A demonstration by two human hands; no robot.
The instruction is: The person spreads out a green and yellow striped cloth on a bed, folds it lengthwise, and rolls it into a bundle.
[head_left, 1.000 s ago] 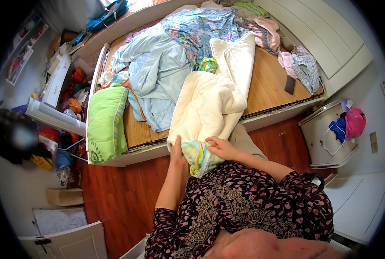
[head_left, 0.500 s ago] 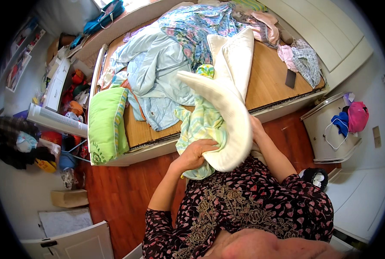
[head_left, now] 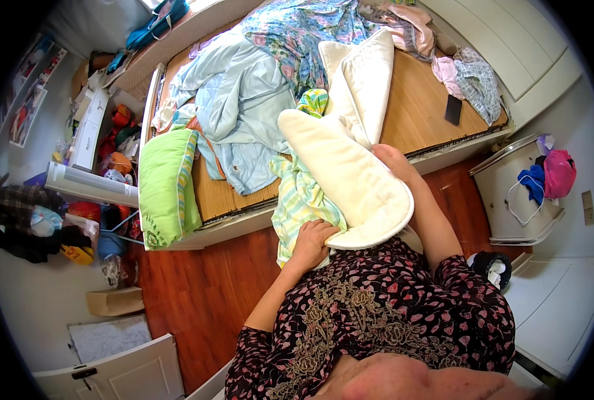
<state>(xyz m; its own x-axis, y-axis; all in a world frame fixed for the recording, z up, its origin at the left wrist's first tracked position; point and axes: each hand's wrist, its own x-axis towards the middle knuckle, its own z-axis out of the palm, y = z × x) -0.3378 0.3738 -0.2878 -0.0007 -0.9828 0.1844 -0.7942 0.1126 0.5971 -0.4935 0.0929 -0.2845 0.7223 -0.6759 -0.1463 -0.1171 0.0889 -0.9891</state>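
A thick cream padded piece [head_left: 350, 177] with white piping and rounded ends lies across my lap and the bed's edge. My left hand [head_left: 314, 241] is closed at its near left corner, over a green, yellow and white checked cloth [head_left: 300, 203] that hangs beneath the pad. My right hand [head_left: 392, 160] grips the pad's right edge; some of its fingers are hidden. Beyond, a folded cream pad section [head_left: 364, 87] rests on the boards, and I cannot tell whether it joins the piece in my hands. A bit of green-yellow cloth [head_left: 312, 102] shows beside it.
The wooden bed base [head_left: 417, 107] carries a light blue quilt [head_left: 237, 120], a flowered blue cloth [head_left: 304, 40], a green pillow [head_left: 167, 187] and a dark phone-like slab [head_left: 453, 110]. A cream cabinet [head_left: 510, 207] holding a pink bag [head_left: 559, 175] stands right. Clutter fills the left.
The pad's curled end has dropped and now lies flatter, its broad face up. My right hand has moved up along its edge; my left has shifted slightly right.
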